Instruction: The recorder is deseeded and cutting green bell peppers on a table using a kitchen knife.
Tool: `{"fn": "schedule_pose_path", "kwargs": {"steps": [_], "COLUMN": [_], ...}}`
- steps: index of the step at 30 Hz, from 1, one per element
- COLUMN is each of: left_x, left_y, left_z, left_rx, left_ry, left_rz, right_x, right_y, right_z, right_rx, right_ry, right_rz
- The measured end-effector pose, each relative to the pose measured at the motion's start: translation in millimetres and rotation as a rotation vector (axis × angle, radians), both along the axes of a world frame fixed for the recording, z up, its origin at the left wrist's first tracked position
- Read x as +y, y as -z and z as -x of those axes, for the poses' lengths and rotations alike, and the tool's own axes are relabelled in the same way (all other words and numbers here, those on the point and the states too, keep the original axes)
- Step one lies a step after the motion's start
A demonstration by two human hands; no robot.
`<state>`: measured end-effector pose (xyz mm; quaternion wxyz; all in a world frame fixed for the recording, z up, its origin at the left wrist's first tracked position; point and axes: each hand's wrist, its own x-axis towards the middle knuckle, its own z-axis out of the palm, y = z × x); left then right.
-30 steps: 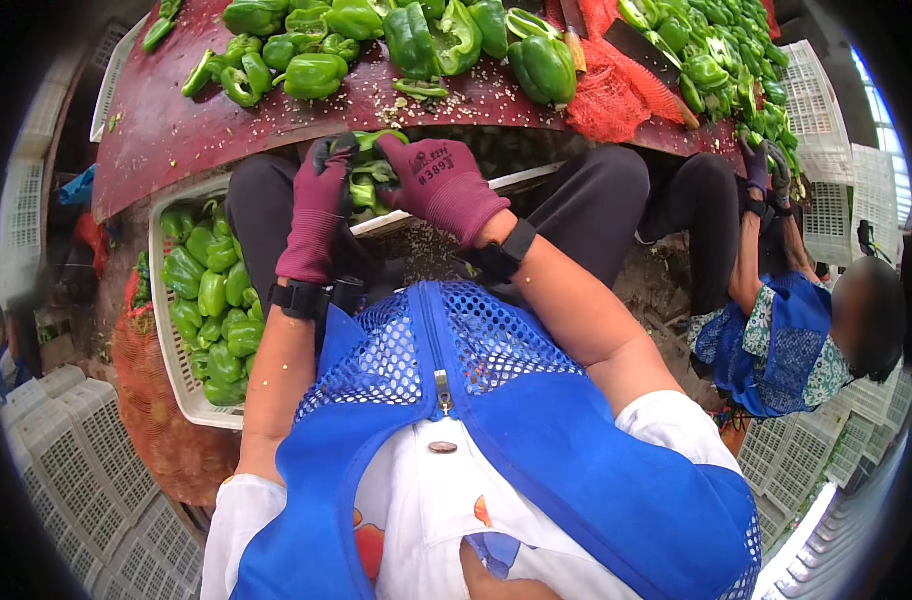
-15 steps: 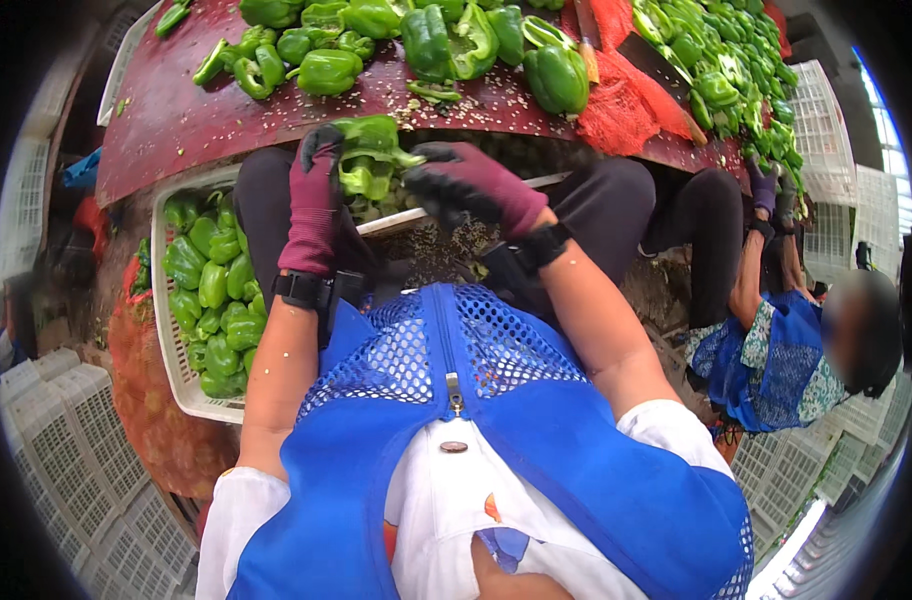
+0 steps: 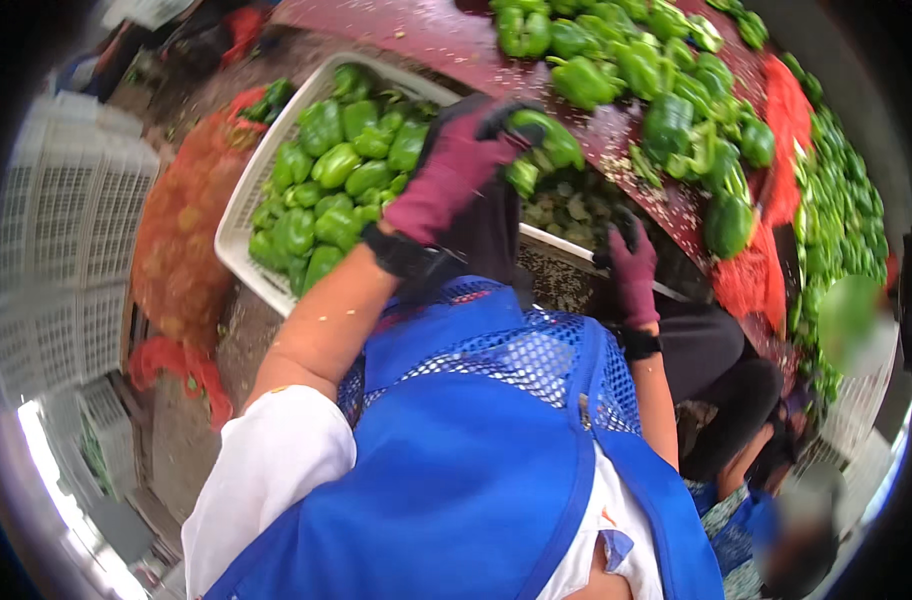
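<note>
My left hand (image 3: 451, 175), in a maroon and black glove, grips a green bell pepper (image 3: 556, 140) above the space between my knees. Part of the pepper is hidden by the black fingers. Lower and to the right, my right hand (image 3: 633, 270) wears a matching glove and shows nothing in it, its fingers apart. It hangs near the white rim of a low container (image 3: 566, 246) that holds pale cores and seeds. Beside my left forearm, a white plastic crate (image 3: 244, 195) is filled with green bell peppers (image 3: 341, 180).
A dark red tabletop (image 3: 426, 38) bears loose peppers (image 3: 666, 125) and scattered seeds. Red netting (image 3: 781, 150) divides them from a larger pepper heap (image 3: 846, 215). Orange net sacks (image 3: 181, 230) and stacked white crates (image 3: 71, 200) stand left. A co-worker (image 3: 746, 530) sits at lower right.
My view has swung left, bringing the pepper crate nearer the middle. The left hand carries the pepper, and the right hand has drawn away from it.
</note>
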<state>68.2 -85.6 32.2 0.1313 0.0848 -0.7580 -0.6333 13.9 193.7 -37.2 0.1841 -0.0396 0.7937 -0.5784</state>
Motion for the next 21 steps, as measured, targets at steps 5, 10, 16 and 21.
{"fn": "schedule_pose_path", "kwargs": {"steps": [5,10,16,21], "left_x": [-140,-233,-262,-357], "left_y": [-14,30,191,184], "left_z": [-113,-204,-305,-334], "left_rx": [-0.015,-0.367,-1.084,-1.313], "left_ry": [-0.465,-0.748,-0.609,-0.407], "left_rz": [0.656,1.119,0.676,0.841], "right_x": [16,23,7,10], "right_y": [36,35,2,-7], "right_z": [12,15,10,33], "right_rx": [0.028,0.068,0.334,0.341], "right_ry": [0.039,0.057,0.004,0.095], "right_rz": [0.117,0.072,-0.284,-0.228]}}
